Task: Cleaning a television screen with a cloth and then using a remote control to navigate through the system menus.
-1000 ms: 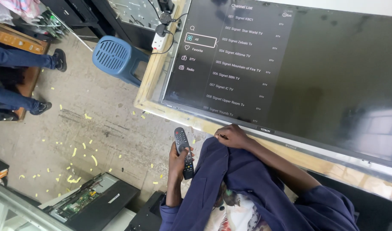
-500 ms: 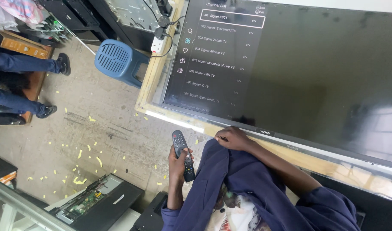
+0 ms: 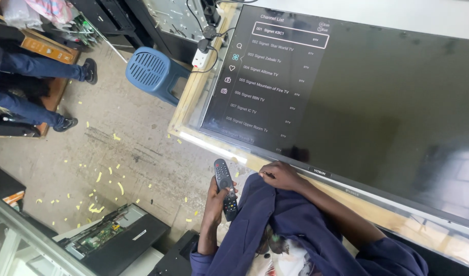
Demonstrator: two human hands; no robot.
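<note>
down low, the left hand (image 3: 214, 202) is wrapped tight around a black remote control (image 3: 226, 188), just beside the tv (image 3: 377, 117). the right hand (image 3: 279, 175) holds nothing and rests curled on the wooden table (image 3: 193, 97) edge.

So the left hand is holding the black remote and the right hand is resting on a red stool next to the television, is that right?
Not quite. In the head view the left hand does hold the black remote, but the right hand rests at the television lower edge; the stool is blue, untouched.
</note>
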